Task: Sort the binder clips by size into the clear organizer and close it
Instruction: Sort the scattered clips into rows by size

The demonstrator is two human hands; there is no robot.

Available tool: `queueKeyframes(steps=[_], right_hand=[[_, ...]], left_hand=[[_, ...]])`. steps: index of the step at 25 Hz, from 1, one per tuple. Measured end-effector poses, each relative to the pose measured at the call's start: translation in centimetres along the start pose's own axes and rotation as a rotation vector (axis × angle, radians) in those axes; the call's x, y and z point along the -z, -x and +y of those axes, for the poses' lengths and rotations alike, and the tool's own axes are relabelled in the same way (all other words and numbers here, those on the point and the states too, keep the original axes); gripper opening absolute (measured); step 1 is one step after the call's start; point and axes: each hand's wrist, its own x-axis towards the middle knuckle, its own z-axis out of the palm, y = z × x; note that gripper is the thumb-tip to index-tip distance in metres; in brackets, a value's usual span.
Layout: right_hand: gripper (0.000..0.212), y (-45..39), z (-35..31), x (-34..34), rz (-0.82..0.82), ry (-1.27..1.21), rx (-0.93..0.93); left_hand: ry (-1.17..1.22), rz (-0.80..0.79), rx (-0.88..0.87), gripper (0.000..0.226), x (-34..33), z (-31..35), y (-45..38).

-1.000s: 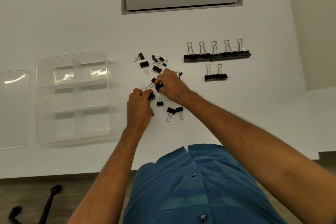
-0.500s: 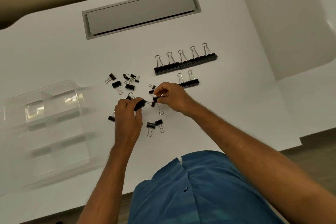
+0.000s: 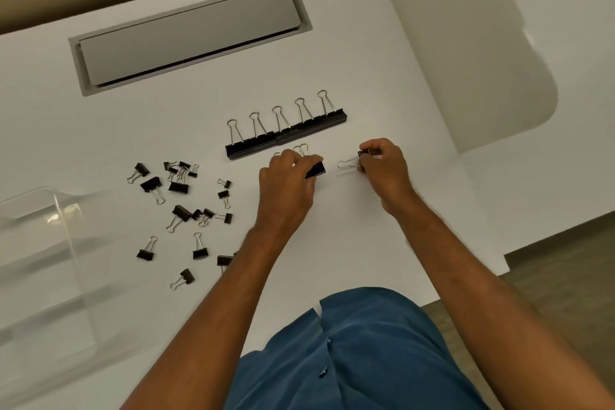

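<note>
- Binder clips point(image 3: 179, 206) of small and middling size lie scattered over the white tabletop point(image 3: 349, 243), left of the person's hands and just right of the clear organizer point(image 3: 43, 263).
- The organizer sits at the left edge of the view, blurred, its rounded corner and inner dividers only faintly visible; what its compartments hold cannot be told.
- Five large clips point(image 3: 286, 133) stand side by side in a slanted row near the middle of the tabletop, their black bodies touching end to end and their wire handles pointing away from the person.
- The left hand point(image 3: 286, 183) hovers just below that row, its fingers curled round a black clip point(image 3: 316, 171) whose body juts out to the right of the knuckles.
- Wire loops point(image 3: 301, 150) of further clips show just above the left hand, partly hidden behind it.
- The right hand point(image 3: 386, 170) is close beside the left but apart from it, its fingers pinching a small clip point(image 3: 349, 163) whose silver handle points left towards the other hand.
- A long grey panel point(image 3: 186, 33) is set into the tabletop beyond the row of large clips.
- The person's blue buttoned shirt point(image 3: 359, 353) fills the lower middle of the view, between both bare forearms.
</note>
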Motion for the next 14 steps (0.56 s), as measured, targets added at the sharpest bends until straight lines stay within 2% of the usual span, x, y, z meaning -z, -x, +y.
queueKeyframes(steps=[4, 9, 14], right_hand=[[0.029, -0.8, 0.4, -0.5, 0.032, 0.007, -0.054], [0.046, -0.3, 1.1, -0.3, -0.002, 0.214, 0.155], [0.042, -1.1, 3.1, -0.1, 0.002, 0.437, 0.377]], left_hand=[[-0.096, 0.006, -0.007, 0.033, -1.7, 1.2, -3.0], [-0.211, 0.003, -0.026, 0.030, -3.4, 0.9, -4.2], [-0.246, -0.009, -0.037, 0.029, -3.7, 0.2, -4.3]])
